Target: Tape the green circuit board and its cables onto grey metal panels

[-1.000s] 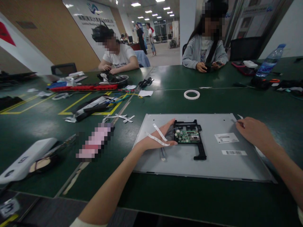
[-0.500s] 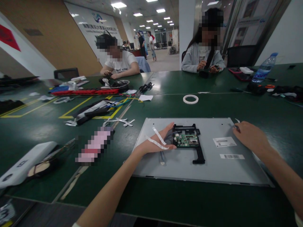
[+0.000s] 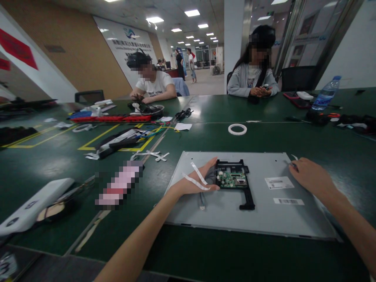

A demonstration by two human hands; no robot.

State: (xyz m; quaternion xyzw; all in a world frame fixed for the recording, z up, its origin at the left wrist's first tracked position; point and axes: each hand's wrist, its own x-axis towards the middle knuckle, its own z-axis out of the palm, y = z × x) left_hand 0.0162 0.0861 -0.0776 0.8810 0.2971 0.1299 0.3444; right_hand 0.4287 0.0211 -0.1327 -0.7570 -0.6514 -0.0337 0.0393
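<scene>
As LH (image 3: 196,178) touches frame (image 3: 248,192) (blk), panel (image 3: 279,217) beneath

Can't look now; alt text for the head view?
The left hand, white strips across it, is spread at the left side of a black frame with a circuit board, on a grey panel; the right hand is at the panel's far right corner. A tape roll lies beyond, on the green table.

Left hand (image 3: 195,176) at black-framed circuit board (image 3: 232,179)
</scene>
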